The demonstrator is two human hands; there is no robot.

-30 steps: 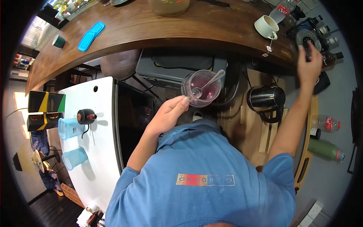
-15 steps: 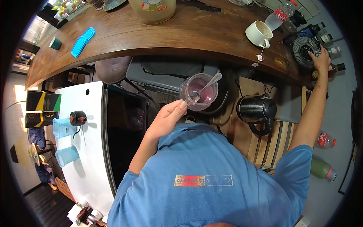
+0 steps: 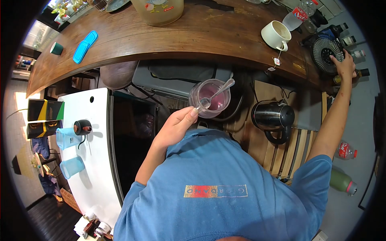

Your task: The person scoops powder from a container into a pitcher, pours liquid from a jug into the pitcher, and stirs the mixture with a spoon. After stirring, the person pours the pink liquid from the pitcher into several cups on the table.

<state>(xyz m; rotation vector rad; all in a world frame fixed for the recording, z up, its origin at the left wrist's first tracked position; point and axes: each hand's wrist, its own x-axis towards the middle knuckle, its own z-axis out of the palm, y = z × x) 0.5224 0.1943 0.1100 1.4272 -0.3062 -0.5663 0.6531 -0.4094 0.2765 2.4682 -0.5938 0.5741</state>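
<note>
My left hand (image 3: 177,124) grips the handle of a clear mug (image 3: 194,96) in front of my chest, thumb on top. Pinkish colour shows inside the mug, and a metal spoon (image 3: 219,91) leans in it with its handle over the rim. At the far right, my right hand (image 3: 345,66) is on a small black fan (image 3: 321,53), thumb over the front grille and fingers around its edge. The fan stands at the right end of the wooden table (image 3: 225,36).
A white cup (image 3: 273,34) with a tea bag tag and a plastic bottle (image 3: 295,19) stand left of the fan, with several bottles behind it. Below the table is a black kettle (image 3: 271,114). At left, a white surface (image 3: 94,160) holds light-blue containers (image 3: 72,166).
My right hand has shifted slightly, its fingers now more curled at the fan's edge. My left hand still holds the mug with the spoon in almost the same place.
</note>
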